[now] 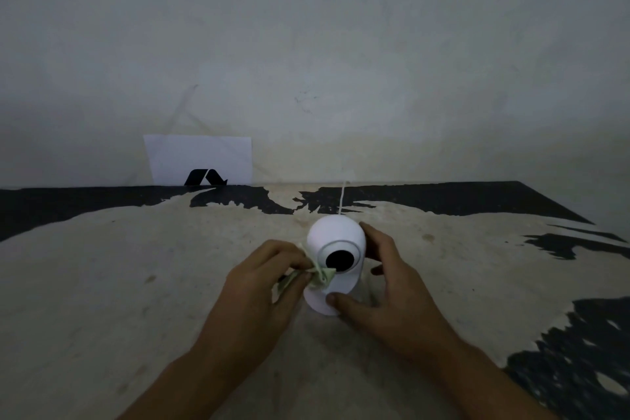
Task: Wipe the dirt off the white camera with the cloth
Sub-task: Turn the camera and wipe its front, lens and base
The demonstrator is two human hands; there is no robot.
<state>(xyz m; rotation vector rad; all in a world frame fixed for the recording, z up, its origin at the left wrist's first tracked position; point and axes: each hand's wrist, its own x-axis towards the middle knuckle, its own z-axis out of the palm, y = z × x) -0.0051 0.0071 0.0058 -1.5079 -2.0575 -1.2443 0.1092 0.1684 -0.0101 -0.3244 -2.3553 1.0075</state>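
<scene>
Mid-wipe: pinched the bunched cloth [315,274] in the left hand [269,280] against the lens ring of the white camera [335,249], upright on the worn table [136,283]. Steadied head and base with the right hand [378,280], fingers curled round. Probably called next for a firm rub around the ring, base held down

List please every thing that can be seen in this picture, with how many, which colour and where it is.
camera: one, white with a black lens, standing mid-table.
cable: one, white, running from behind the camera toward the wall.
cloth: one, pale green, bunched against the camera's front, beside the lens.
paper sheet: one, white with a black mark, leaning on the wall, far left.
table: one, beige with black patches.
wall: one, grey-white, behind.
left hand: holds the cloth.
right hand: steadies the camera.
</scene>
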